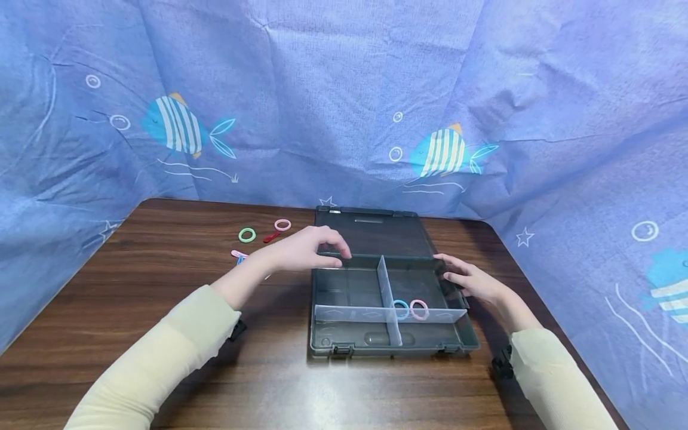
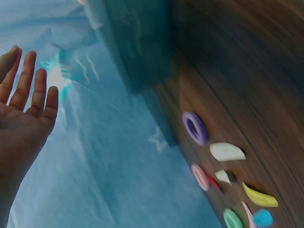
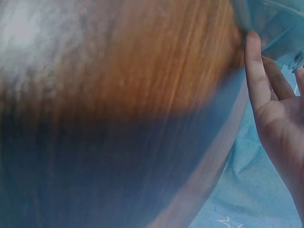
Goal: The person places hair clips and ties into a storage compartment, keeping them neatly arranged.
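Observation:
A grey see-through storage box (image 1: 349,351) lies on the table with its lid (image 1: 371,233) folded back. Clear dividers split its inside into compartments. My left hand (image 1: 306,248) hovers over the back-left compartment, its fingers spread loosely and holding nothing; the left wrist view shows the open palm (image 2: 21,114). At the box's right wall, my right hand (image 1: 475,280) rests its extended fingers on the edge. A straight finger (image 3: 255,71) meets the box side in the right wrist view. A blue ring (image 1: 401,309) and a pink ring (image 1: 419,310) sit in the box by the cross divider.
Left of the box lie a green ring (image 1: 247,235), a pink ring (image 1: 282,225), a red clip (image 1: 272,236) and a pink clip (image 1: 239,254). The left wrist view adds a purple ring (image 2: 195,128), a white piece (image 2: 227,151) and a yellow piece (image 2: 260,195). A blue curtain (image 1: 333,107) hangs behind.

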The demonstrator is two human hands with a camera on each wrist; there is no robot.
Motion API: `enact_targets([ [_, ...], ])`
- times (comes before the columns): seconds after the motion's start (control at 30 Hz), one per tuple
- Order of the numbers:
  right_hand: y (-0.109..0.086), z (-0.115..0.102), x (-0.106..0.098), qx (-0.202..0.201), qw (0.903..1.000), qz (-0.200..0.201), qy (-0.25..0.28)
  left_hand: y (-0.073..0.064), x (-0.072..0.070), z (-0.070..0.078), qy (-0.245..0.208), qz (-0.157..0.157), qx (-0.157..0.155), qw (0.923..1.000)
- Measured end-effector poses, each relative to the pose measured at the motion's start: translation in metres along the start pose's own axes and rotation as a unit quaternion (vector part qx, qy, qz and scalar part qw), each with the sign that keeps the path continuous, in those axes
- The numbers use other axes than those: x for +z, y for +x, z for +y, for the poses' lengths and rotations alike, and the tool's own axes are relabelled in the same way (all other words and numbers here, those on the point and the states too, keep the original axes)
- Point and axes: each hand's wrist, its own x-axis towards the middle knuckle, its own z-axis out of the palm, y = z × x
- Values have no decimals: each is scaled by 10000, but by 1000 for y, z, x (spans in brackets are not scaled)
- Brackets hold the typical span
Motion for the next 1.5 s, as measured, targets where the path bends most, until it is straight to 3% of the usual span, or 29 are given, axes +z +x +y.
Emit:
enact_targets([
  [0.17,-1,-1,0,-3,10000,4,37,-11,-8,-12,22,252,-237,9994],
  [0.47,-2,0,0,-35,10000,23,-53,-28,-18,-42,-132,473,-970,9941],
  [0.97,-3,-3,-2,-92,9999,20,-132,-39,-15,-90,37,334,-1345,9903],
  [1.5,-1,1,1,-109,9999,81,-40,-39,-8,-114,150,-2,-1652,9862],
])
